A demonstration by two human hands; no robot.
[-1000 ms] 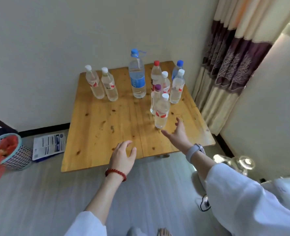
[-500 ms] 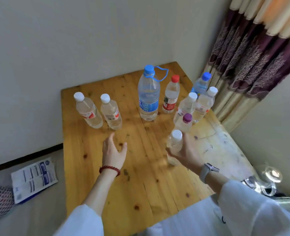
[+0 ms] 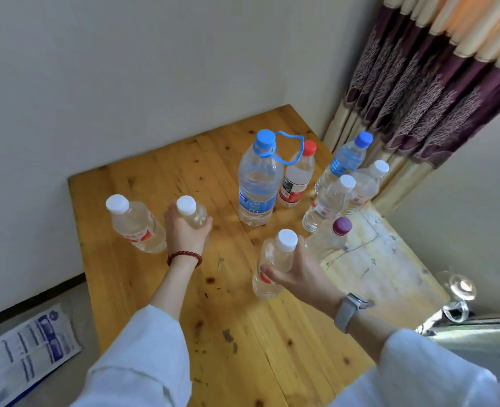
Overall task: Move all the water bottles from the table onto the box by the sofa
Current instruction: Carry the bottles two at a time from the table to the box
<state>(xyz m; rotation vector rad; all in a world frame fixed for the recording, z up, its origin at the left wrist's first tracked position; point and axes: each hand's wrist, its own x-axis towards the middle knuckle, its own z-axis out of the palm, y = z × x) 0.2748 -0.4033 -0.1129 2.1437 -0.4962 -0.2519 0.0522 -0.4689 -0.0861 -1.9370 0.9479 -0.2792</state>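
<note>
- Knotty pine boards make up the square table (image 3: 160, 183), set in a corner against plain pale walls, with 9 clear plastic water bottles on or over it.
- The left hand (image 3: 184, 230), a red bead bracelet (image 3: 184, 257) at its wrist, curls round a white-capped bottle (image 3: 192, 212) at centre left of the frame; a second white-capped bottle (image 3: 134, 221) stands just beside it to the left.
- The right hand (image 3: 298, 274), with a grey wristwatch (image 3: 349, 311), wraps its fingers round another white-capped bottle (image 3: 273, 261) at centre; whether its base touches the wood cannot be told.
- A tall ribbed bottle with a blue cap and loop handle (image 3: 257, 177) stands at upper centre, a red-capped bottle (image 3: 297, 177) touching behind it.
- At centre right stand a purple-capped bottle (image 3: 329, 236), 2 white-capped bottles (image 3: 329, 201) (image 3: 366, 183) and a small blue-capped bottle (image 3: 345, 160).
- Patterned purple and cream curtain (image 3: 425, 83) folds hang at upper right.
- A printed leaflet (image 3: 28, 351) lies on the floor at lower left.
</note>
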